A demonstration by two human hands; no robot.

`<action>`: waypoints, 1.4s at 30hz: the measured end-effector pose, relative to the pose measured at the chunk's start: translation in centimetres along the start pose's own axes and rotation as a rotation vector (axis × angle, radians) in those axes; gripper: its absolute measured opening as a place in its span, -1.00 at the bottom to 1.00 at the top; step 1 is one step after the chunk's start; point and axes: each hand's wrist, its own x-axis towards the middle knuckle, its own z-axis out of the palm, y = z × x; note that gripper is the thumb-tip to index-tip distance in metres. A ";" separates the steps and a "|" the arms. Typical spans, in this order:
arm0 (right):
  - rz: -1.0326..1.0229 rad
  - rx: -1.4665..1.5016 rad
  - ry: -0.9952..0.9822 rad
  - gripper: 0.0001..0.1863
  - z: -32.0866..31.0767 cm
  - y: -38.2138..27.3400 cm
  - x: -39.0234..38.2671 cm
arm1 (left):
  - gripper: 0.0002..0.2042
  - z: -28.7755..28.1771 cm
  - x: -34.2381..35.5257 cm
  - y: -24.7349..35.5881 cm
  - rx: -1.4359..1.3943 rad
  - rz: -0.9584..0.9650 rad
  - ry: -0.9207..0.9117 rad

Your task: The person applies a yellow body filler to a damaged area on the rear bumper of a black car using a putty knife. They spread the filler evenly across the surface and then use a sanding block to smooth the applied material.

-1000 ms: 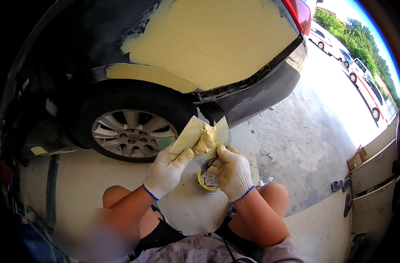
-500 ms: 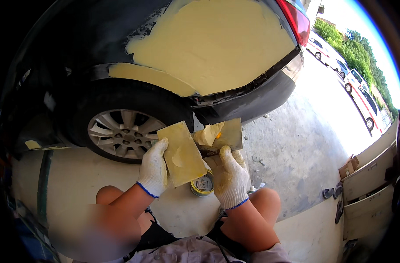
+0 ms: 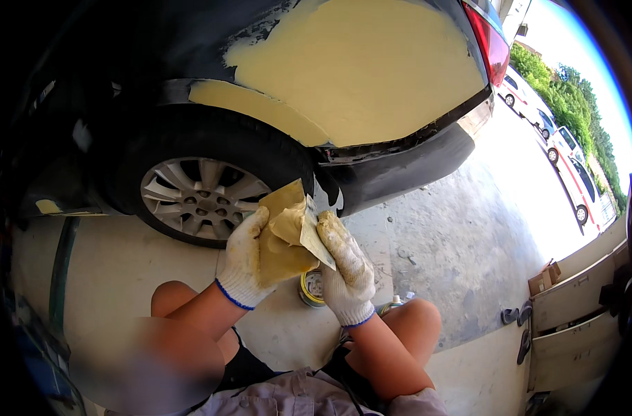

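Observation:
My left hand (image 3: 241, 262), in a white knit glove, grips a flat mixing board (image 3: 280, 262) coated with yellow putty. A soft lump of pale putty (image 3: 285, 225) sits on the board. My right hand (image 3: 348, 276), gloved too and smeared with putty, is closed around a flat putty spreader (image 3: 317, 243), tilted with its face against the lump. In front of me, dried-looking yellow filler (image 3: 364, 76) covers much of the dark car's rear panel, and a narrower band of it follows the wheel arch (image 3: 260, 109).
The rear wheel (image 3: 204, 199) stands just beyond my hands. An open can (image 3: 311, 288) is on the floor below them, and a small bottle (image 3: 396, 301) is by my right knee. Drawers (image 3: 572, 347), slippers (image 3: 524, 347) and a cardboard box (image 3: 543, 277) are to the right.
The spreader has moved left onto the board and turned more upright, bringing its putty lump against the board. The board has tilted, and the view has shifted slightly.

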 end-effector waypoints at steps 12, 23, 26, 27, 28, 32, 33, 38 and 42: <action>0.902 0.940 -0.015 -0.59 -3.0 1.5 3.4 | -0.50 2.5 -0.7 1.0 0.483 0.086 0.356; 1.108 0.613 -0.236 -0.57 -4.4 -0.1 1.0 | -0.51 2.9 -0.6 3.3 0.415 0.124 0.322; 0.922 0.892 -0.018 -0.49 -5.3 -1.1 1.4 | -0.50 3.8 -1.4 2.7 0.387 0.164 0.423; 0.844 0.940 0.035 -0.45 -4.7 -1.6 1.5 | -0.49 4.0 -1.4 2.2 0.356 0.182 0.456; 0.778 1.018 0.076 -0.47 -4.1 -2.5 1.5 | -0.49 4.2 -1.3 1.6 0.324 0.199 0.488; 0.585 1.127 0.152 -0.50 -1.1 -4.6 0.5 | -0.46 2.6 -0.8 -0.1 0.119 0.240 0.489; 0.561 1.107 0.162 -0.50 -0.3 -4.7 -0.3 | -0.46 2.1 -0.7 -0.5 0.103 0.234 0.437; 0.504 0.333 -0.087 -0.46 0.4 -3.4 -1.4 | -0.48 2.6 -2.1 -1.5 0.187 0.178 0.446; 0.490 0.170 -0.095 -0.44 -3.4 -1.4 -1.4 | -0.49 4.3 -3.0 0.1 0.313 0.189 0.395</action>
